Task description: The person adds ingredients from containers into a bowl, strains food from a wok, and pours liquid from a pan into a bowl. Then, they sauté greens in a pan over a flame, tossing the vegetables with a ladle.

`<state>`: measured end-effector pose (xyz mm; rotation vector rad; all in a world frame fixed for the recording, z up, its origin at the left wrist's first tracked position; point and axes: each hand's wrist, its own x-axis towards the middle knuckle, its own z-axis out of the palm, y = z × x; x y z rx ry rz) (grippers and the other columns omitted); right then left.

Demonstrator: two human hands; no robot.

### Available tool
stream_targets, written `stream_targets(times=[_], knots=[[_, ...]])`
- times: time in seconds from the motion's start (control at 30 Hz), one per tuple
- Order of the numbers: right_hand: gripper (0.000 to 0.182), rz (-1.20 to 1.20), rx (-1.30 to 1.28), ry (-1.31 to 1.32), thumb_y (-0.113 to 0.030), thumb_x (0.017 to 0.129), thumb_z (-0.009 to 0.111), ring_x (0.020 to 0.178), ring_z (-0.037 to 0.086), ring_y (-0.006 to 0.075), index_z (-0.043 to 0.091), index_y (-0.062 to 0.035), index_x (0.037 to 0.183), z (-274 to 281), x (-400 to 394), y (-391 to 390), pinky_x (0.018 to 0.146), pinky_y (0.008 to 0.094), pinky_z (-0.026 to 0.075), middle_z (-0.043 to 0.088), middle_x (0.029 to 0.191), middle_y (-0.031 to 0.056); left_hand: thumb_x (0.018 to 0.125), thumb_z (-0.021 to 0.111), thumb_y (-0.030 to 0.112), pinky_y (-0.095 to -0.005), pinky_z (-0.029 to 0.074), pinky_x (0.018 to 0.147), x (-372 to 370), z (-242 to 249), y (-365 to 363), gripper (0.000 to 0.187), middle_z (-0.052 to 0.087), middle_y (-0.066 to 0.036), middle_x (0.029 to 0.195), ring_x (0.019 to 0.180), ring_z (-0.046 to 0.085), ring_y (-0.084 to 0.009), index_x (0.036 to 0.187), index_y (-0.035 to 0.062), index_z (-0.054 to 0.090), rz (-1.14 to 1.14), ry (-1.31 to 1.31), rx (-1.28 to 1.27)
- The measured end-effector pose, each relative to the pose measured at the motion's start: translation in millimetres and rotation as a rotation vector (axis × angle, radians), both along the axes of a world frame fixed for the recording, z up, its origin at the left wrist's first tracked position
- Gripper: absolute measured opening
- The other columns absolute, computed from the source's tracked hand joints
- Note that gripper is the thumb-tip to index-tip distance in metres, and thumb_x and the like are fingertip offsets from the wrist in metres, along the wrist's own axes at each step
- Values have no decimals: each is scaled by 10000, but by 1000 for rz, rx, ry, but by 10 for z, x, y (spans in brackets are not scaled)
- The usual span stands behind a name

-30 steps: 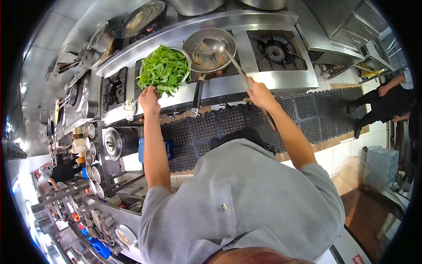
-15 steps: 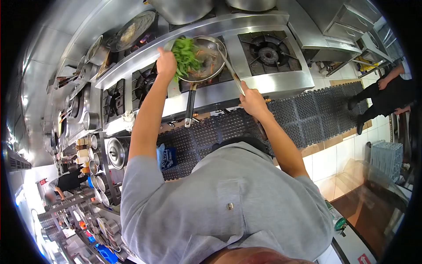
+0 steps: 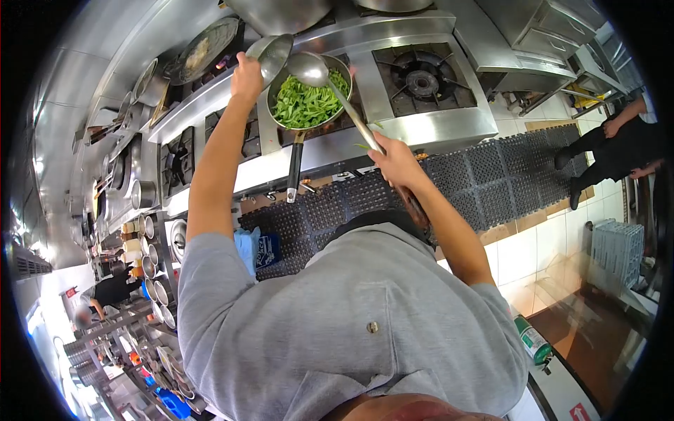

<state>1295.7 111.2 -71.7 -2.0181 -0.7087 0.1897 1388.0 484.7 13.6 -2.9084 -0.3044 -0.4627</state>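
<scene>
My left hand [image 3: 246, 78] grips a tilted metal bowl [image 3: 276, 57] by its rim, at the upper left of the pan. A heap of chopped green leaves [image 3: 305, 104] fills the frying pan [image 3: 273, 112], which sits on a burner with its black handle [image 3: 295, 172] towards me. In my right hand [image 3: 395, 161] is a long-handled ladle [image 3: 307, 69], its round bowl over the far part of the greens. A few green bits [image 3: 361, 146] are near the ladle's handle, outside the pan.
A bare burner [image 3: 423, 82] lies right of the pan. Large pots [image 3: 281, 15] and a wide pan [image 3: 209, 52] stand behind. A blue crate [image 3: 268, 251] is on the mat to my left. One person [image 3: 614, 140] stands far right, another [image 3: 109, 289] far left.
The greens have dropped from the bowl into the pan and now cover it. My left hand and the bowl moved up and left. The ladle's bowl shifted left over the pan.
</scene>
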Motion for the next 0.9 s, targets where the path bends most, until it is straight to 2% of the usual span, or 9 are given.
stream_targets(times=[0.07, 0.1, 0.13, 0.23, 0.3, 0.33, 0.4, 0.73, 0.9], knots=[[313, 155, 252, 827, -115, 889, 547, 440, 539, 209, 527, 12, 1174, 88, 185, 74, 411, 358, 462, 530, 620, 68, 805, 516, 3, -514, 538, 700, -100, 71, -26, 175, 456, -274, 1100, 800, 635, -464, 944, -81, 582, -1, -13, -5], [244, 174, 194, 855, -139, 906, 535, 408, 437, 99, 550, 15, 1095, 49, 295, 129, 342, 305, 401, 425, 597, -16, 803, 518, 8, -514, 537, 701, -149, 84, -13, 180, 454, -280, 1114, 798, 635, -465, 946, -81, 582, -9, -32, -11], [244, 183, 188, 862, -139, 906, 535, 408, 437, 99, 550, 15, 1095, 21, 418, 154, 342, 305, 401, 425, 597, -16, 801, 520, 12, -515, 537, 703, -222, 85, -1, 184, 451, -287, 1128, 795, 635, -466, 948, -80, 582, -17, -47, -16], [201, 185, -5, 810, -116, 887, 539, 412, 508, 159, 546, 37, 1016, 236, 629, 195, 354, 341, 427, 518, 625, 53, 799, 526, 29, -508, 537, 706, -353, 136, 76, 190, 440, -307, 1165, 790, 635, -468, 946, -76, 584, 7, -20, -7], [182, 199, -389, 412, -71, 842, 545, 547, 626, 279, 528, 60, 967, 617, 589, 267, 472, 411, 499, 610, 724, 173, 772, 549, 14, -517, 527, 713, -428, 106, 116, 195, 443, -283, 1149, 800, 625, -471, 950, -59, 585, 33, -55, -32], [182, 204, -388, 408, -71, 842, 545, 547, 626, 279, 528, 60, 967, 592, 562, 274, 472, 411, 499, 610, 724, 173, 746, 572, -2, -527, 516, 720, -443, 106, 145, 212, 447, -260, 1133, 810, 614, -474, 954, -42, 585, 48, -95, -55], [278, 122, -402, -134, -44, 801, 541, 754, 650, 398, 527, 89, 1044, 563, 469, 256, 656, 464, 519, 631, 811, 274, 773, 548, 19, -510, 529, 707, -496, 122, 189, 194, 439, -288, 1164, 791, 626, -467, 950, -50, 586, 22, -124, -27], [475, 223, -285, -144, -61, 800, 564, 803, 624, 445, 448, 102, 1231, 508, 328, -29, 741, 507, 496, 636, 825, 278, 797, 532, 28, -485, 538, 694, -655, 130, -111, 132, 459, -231, 1080, 815, 623, -415, 911, -34, 558, -5, -153, 51], [557, 172, -540, -194, -47, 775, 586, 749, 646, 420, 400, 106, 1277, 632, 28, -54, 707, 485, 523, 637, 777, 268, 793, 539, 22, -482, 541, 692, -722, 67, -86, 135, 460, -210, 1083, 834, 619, -398, 918, -22, 561, -39, -188, 76]])
